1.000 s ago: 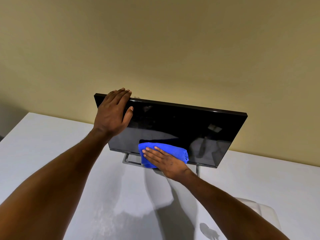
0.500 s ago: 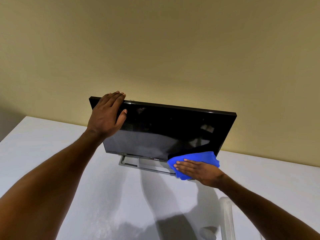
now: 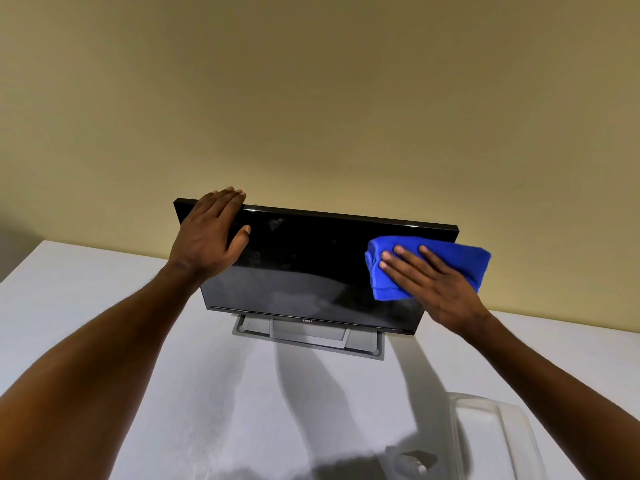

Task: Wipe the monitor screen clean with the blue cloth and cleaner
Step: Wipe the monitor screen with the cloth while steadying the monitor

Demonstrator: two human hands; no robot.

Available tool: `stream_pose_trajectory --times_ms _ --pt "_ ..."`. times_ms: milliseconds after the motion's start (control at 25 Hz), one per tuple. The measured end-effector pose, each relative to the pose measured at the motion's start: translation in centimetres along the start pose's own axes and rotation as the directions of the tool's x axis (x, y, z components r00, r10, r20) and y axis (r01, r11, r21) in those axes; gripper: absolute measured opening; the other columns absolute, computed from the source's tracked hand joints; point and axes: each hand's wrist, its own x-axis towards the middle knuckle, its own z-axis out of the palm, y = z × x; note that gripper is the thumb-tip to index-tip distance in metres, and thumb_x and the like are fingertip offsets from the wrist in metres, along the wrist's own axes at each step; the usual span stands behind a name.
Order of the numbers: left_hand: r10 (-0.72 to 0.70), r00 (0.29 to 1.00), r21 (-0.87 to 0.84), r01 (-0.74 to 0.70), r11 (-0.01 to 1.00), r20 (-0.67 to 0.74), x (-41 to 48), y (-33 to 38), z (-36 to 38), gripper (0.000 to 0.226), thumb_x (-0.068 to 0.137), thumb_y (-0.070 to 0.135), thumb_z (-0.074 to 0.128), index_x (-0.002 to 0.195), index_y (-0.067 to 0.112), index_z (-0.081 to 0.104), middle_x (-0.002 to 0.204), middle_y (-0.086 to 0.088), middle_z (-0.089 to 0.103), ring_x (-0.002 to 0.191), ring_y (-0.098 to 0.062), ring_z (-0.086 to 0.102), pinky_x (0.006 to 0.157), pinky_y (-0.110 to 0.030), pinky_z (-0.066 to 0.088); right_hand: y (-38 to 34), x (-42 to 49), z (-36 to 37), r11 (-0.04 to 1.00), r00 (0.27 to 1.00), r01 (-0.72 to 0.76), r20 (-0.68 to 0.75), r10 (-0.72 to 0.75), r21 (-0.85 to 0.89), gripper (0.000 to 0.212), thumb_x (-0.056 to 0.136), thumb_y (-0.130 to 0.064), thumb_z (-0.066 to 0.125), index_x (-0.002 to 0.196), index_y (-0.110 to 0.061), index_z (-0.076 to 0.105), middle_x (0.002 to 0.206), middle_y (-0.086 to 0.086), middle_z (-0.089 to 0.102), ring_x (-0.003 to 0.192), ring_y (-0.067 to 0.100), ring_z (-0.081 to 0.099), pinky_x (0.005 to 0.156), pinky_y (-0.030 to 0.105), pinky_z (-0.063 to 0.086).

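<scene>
A black monitor (image 3: 311,265) stands on a grey stand (image 3: 308,337) on the white table (image 3: 104,289), with its screen dark and facing me. My left hand (image 3: 207,237) rests flat on the screen's upper left corner, fingertips at the top edge and thumb on the glass. My right hand (image 3: 436,289) presses the folded blue cloth (image 3: 460,261) against the upper right part of the screen with straight fingers. Part of the cloth sticks out past the monitor's right edge.
A beige wall rises close behind the monitor. A clear plastic container (image 3: 495,438) sits on the table at the lower right, under my right forearm. A small grey-white object (image 3: 412,462) lies at the bottom edge; what it is cannot be told.
My right hand has slid the cloth from the screen's lower middle to the lower right corner, then up to the upper right. My left hand has stayed on the upper left corner.
</scene>
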Motion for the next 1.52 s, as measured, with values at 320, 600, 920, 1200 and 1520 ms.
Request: stream_pose_trajectory --times_ms 320,600,920,1200,1520 --pt "-0.015 1.0 -0.008 0.015 1.0 0.006 0.3 0.1 0.2 0.065 0.098 0.044 0.045 0.151 0.006 0.051 0.154 -0.015 0.055 0.148 -0.03 0.045 0.127 -0.044 0.031 -5.6 5.5 1.6 0.906 0.905 -0.402 -0.088 0.415 0.132 0.099 0.084 0.001 0.045 0.167 -0.016 -0.007 0.175 -0.001 -0.016 0.163 0.021 -0.014 0.132 0.048 -0.01" --pt "-0.004 1.0 -0.017 0.003 1.0 -0.022 0.3 -0.1 0.5 0.063 0.098 0.042 0.046 0.149 0.005 0.052 0.152 -0.015 0.057 0.147 -0.03 0.047 0.126 -0.045 0.032 -11.6 11.0 3.2 0.937 0.948 -0.292 -0.071 0.31 0.191 0.092 0.084 0.0 0.04 0.167 -0.012 0.002 0.176 0.003 -0.008 0.164 0.024 -0.007 0.131 0.048 -0.011" --pt "0.024 0.999 -0.011 -0.024 1.0 -0.022 0.1 -0.4 0.4 0.061 0.099 0.039 0.048 0.149 0.004 0.053 0.152 -0.014 0.057 0.147 -0.029 0.047 0.127 -0.043 0.03 -19.0 12.8 5.0 0.964 0.955 0.246 0.147 -0.258 0.099 0.074 0.096 -0.009 0.027 0.167 -0.005 0.005 0.176 0.01 -0.001 0.163 0.026 0.003 0.131 0.046 -0.003" --pt "0.04 0.997 -0.007 -0.04 0.999 0.067 -0.1 -0.8 -0.5 0.064 0.1 0.042 0.042 0.155 0.01 0.045 0.158 -0.01 0.051 0.152 -0.025 0.041 0.13 -0.039 0.025 -14.9 7.2 4.1 0.926 0.901 0.376 0.223 -0.372 0.027 0.069 0.098 -0.01 0.028 0.167 -0.012 0.019 0.175 0.003 0.012 0.161 0.019 0.016 0.129 0.042 0.007" --pt "0.082 0.983 0.016 -0.085 0.996 0.162 0.1 -1.0 -1.8 0.066 0.106 0.045 0.027 0.161 0.008 0.035 0.164 -0.012 0.042 0.156 -0.025 0.035 0.131 -0.041 0.023 -7.1 8.3 -0.4 0.974 0.975 -0.222 0.014 0.222 0.041 0.086 0.087 0.001 0.032 0.168 -0.017 0.008 0.177 0.0 0.002 0.164 0.021 0.0 0.132 0.046 -0.005"
